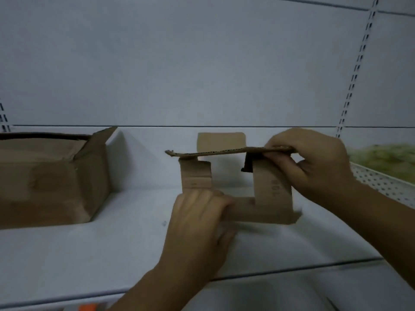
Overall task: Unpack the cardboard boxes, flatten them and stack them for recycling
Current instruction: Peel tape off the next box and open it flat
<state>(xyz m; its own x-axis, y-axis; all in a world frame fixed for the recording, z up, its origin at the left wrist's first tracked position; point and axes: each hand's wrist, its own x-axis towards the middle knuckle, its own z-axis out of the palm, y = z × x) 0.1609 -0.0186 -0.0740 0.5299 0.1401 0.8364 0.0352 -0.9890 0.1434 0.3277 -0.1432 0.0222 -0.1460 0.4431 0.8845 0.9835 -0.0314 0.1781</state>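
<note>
We see 2 bare hands working a small cardboard box (272, 187) on a white shelf (89, 254). The box stands at the middle of the shelf, partly collapsed, its open side towards us. The right hand (314, 162) pinches the top flap at its right end, fingers above and thumb beneath, and that flap lies almost level. The left hand (199, 221), blurred, has its fingers curled round the box's lower left edge, close to the shelf surface. One more flap stands upright behind the top flap. The box's right panel bears dark print that we cannot read.

A larger cardboard box (51, 180) sits well apart at the left of the same shelf, its top flaps open and its walls creased. A slotted upright (357, 70) runs up the pale back panel (202, 63) at the right. Beside the right wrist, a perforated shelf (381, 182) holds something greenish (386, 158), too blurred to identify. An orange tag (88, 308) shows at the bottom edge.
</note>
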